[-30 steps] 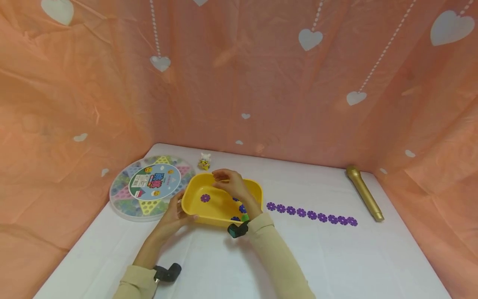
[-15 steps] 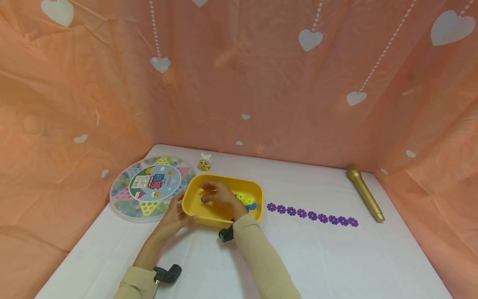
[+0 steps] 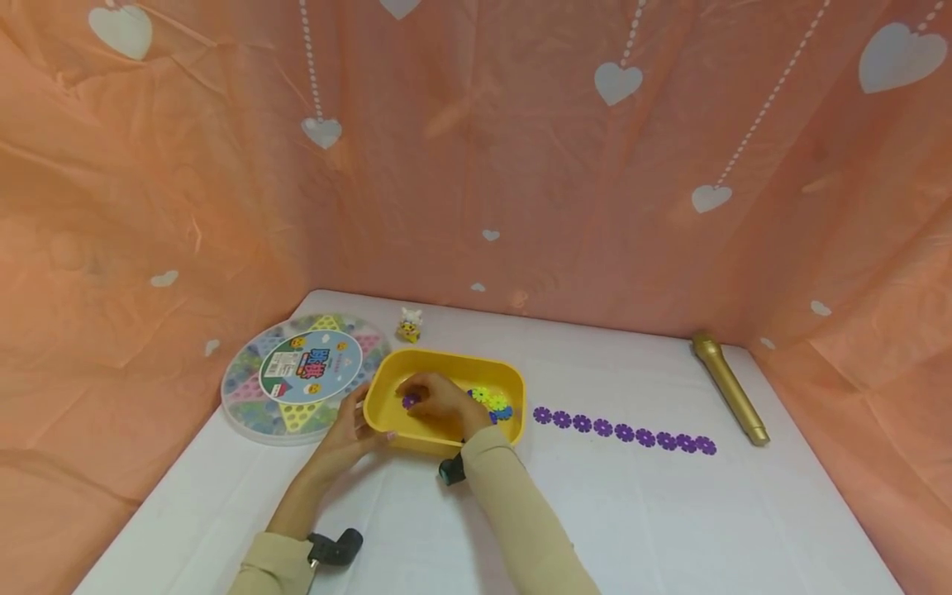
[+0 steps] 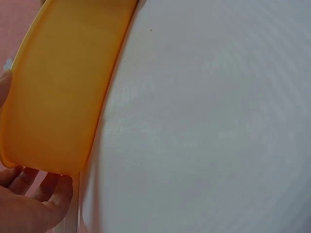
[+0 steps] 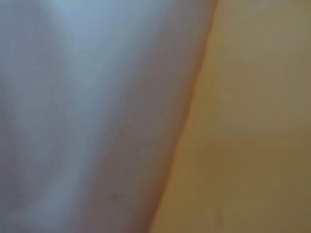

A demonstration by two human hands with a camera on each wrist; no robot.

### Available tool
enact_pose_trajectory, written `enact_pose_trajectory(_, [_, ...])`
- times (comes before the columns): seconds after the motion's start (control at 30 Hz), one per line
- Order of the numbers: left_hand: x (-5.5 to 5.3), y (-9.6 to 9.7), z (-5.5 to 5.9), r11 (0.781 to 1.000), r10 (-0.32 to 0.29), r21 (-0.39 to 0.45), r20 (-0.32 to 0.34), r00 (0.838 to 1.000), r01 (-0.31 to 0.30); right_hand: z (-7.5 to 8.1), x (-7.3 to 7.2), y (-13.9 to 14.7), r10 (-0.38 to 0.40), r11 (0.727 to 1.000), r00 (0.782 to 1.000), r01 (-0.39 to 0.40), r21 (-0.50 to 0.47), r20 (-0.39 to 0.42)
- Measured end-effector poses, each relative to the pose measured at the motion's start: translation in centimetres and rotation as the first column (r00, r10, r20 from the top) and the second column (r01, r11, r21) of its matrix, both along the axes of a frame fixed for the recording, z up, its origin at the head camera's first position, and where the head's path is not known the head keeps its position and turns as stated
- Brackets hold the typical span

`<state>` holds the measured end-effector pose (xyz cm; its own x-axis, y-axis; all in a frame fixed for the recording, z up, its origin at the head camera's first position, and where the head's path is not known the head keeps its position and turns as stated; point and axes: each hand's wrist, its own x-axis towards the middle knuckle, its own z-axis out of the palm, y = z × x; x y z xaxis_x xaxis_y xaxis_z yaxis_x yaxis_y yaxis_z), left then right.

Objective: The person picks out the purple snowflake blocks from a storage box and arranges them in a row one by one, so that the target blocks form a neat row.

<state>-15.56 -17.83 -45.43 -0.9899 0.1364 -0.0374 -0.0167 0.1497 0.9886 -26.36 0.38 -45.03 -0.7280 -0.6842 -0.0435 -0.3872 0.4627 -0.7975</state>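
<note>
A yellow plastic tray (image 3: 387,413) stands on the white table. My left hand (image 3: 348,430) grips its left end, thumb at the front rim and fingers along the end wall. In the left wrist view, the left hand's fingers (image 4: 36,199) curl at the bottom end of the tray (image 4: 63,87). My right hand (image 3: 440,398) reaches down inside the tray, fingertips pinching a purple flower-shaped plastic disc (image 3: 410,402). Yellow-green discs (image 3: 489,398) and blue discs (image 3: 506,412) lie at the tray's right end, partly behind the right wrist. The right wrist view shows only blurred cloth and tray wall (image 5: 243,121).
Right of the tray runs a row of several purple flower discs (image 3: 625,432). A gold microphone (image 3: 730,388) lies near the right edge. A round Chinese checkers box (image 3: 297,376) sits close left of the tray, and a small figurine (image 3: 410,325) stands behind it.
My right hand has moved left and down into the tray, and its fingers have closed on the purple disc. The left hand stays on the tray's end.
</note>
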Motion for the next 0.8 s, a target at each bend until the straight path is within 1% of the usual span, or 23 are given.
enact_pose_trajectory(0.03, [0.0,0.0,0.0,1.000,0.000,-0.001,-0.003,1.000,0.000,0.0,0.0,0.0,0.013,1.000,1.000,-0.013,0.002,-0.019])
enact_pose_trajectory(0.13, [0.1,0.0,0.0,1.000,-0.003,-0.006,-0.007,1.000,0.003,0.1,0.0,0.0,0.023,1.000,0.999,-0.023,0.012,-0.032])
enact_pose_trajectory(0.23, [0.1,0.0,0.0,1.000,-0.004,-0.011,-0.009,1.000,0.004,0.1,-0.1,-0.1,0.036,0.999,0.997,-0.034,0.024,-0.062])
enact_pose_trajectory(0.27, [0.1,0.0,0.0,1.000,-0.004,-0.008,-0.009,1.000,0.004,0.1,-0.1,-0.2,0.030,0.999,0.998,-0.029,0.027,-0.059])
enact_pose_trajectory(0.33, [0.1,0.0,0.0,1.000,-0.006,-0.004,-0.010,1.000,0.006,0.1,-0.2,-0.3,0.027,0.999,0.997,-0.024,0.035,-0.079])
enact_pose_trajectory(0.43, [0.0,0.1,0.0,1.000,-0.003,0.010,-0.005,1.000,0.003,0.1,-0.3,-0.3,-0.008,0.999,0.998,0.010,0.044,-0.060])
enact_pose_trajectory(0.53, [0.0,0.2,-0.1,1.000,-0.003,0.009,-0.001,1.000,0.003,0.1,-0.1,-0.1,-0.063,0.998,0.998,0.063,0.032,-0.001])
enact_pose_trajectory(0.6, [-0.1,0.2,-0.1,1.000,-0.006,0.011,-0.003,1.000,0.006,0.3,-0.1,0.1,-0.093,0.996,0.995,0.093,-0.011,0.036])
enact_pose_trajectory(0.67, [0.0,0.2,0.0,1.000,-0.009,0.011,0.000,1.000,0.009,0.7,-0.2,0.3,-0.101,0.991,0.994,0.104,-0.080,0.039])
enact_pose_trajectory(0.7, [0.0,0.2,0.0,1.000,-0.010,0.012,0.002,1.000,0.010,1.0,-0.2,0.4,-0.094,0.988,0.995,0.096,-0.118,0.024])
enact_pose_trajectory(0.8, [0.1,0.1,0.1,1.000,-0.011,0.011,0.005,1.000,0.011,2.4,-0.4,0.8,-0.063,0.977,0.996,0.050,-0.210,-0.058])
